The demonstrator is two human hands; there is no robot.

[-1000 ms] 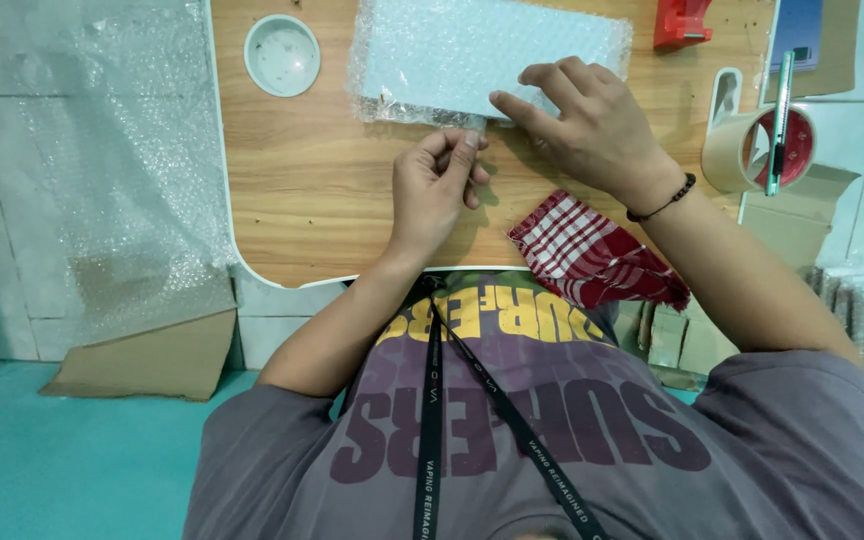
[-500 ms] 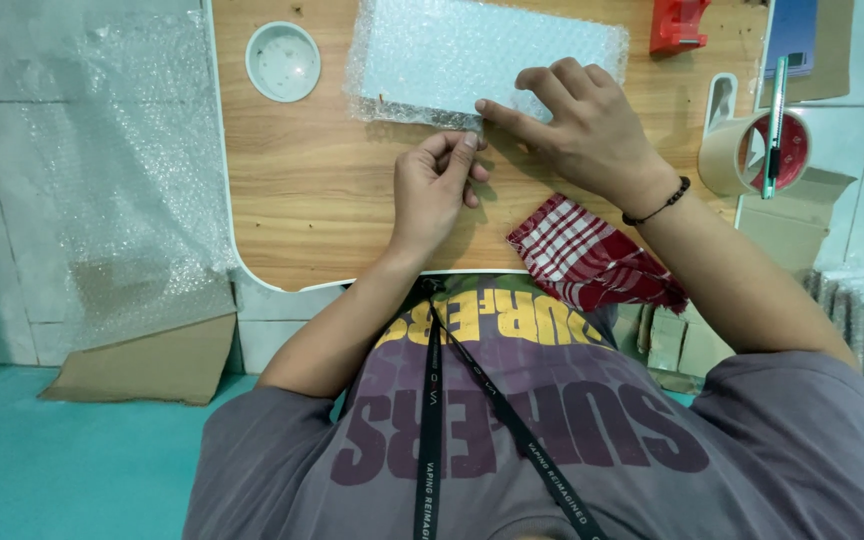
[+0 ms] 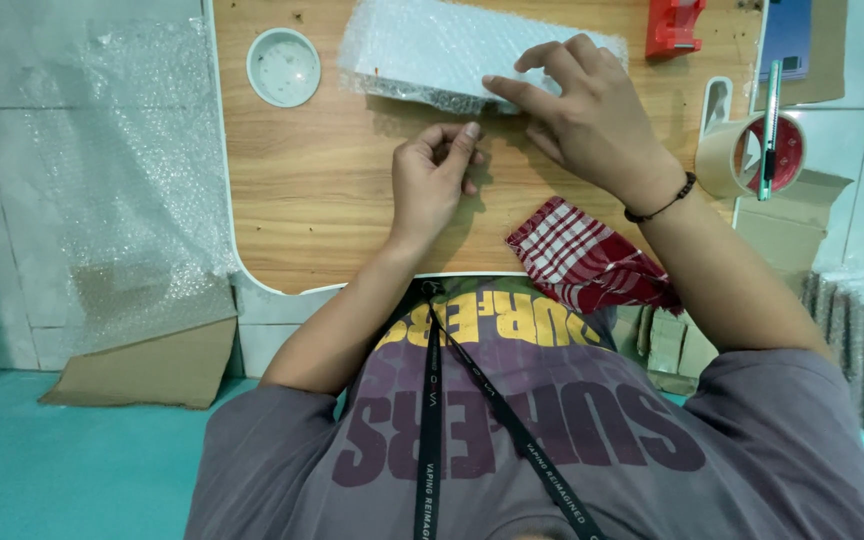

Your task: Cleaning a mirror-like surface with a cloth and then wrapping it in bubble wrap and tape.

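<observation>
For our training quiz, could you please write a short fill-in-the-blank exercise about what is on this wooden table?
1. The right hand presses on a parcel wrapped in ____ wrap.
2. The small round dish lies to the ____ of that parcel.
3. The checked cloth near the table edge is white and ____.
4. The left hand lies ____ the parcel, nearer the person.

Missing words: bubble; left; red; below
</observation>
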